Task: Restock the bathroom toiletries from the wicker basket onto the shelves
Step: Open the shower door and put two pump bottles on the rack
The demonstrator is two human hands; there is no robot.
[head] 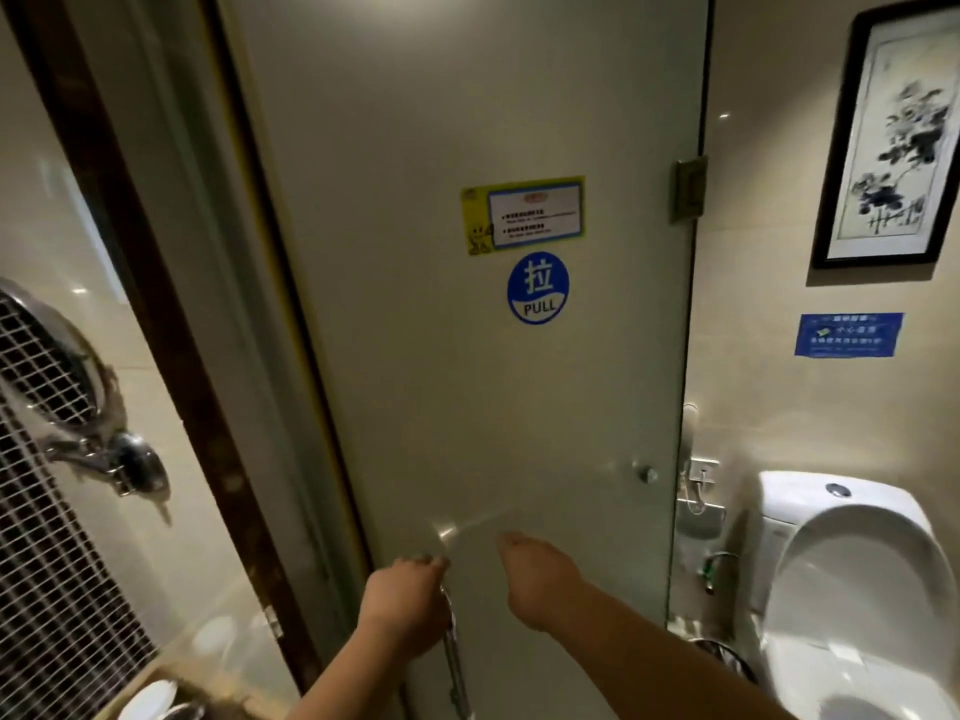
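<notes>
Your left hand (402, 602) has its fingers curled tight around the top of the vertical metal door handle (453, 652), near the left edge of the glass door (467, 407). Your right hand (540, 579) holds nothing: its fingers are loosely together, pointing down and forward, close to the glass just right of the handle; whether they touch it you cannot tell. 1 round blue PULL sticker (538, 288) sits mid-door under a yellow notice (522, 215). The door's right edge meets a hinge (689, 189), with the toilet (852, 579) just beyond, its seat raised. A dark frame (171, 330) borders the left. No wicker basket or shelves appear in view.
</notes>
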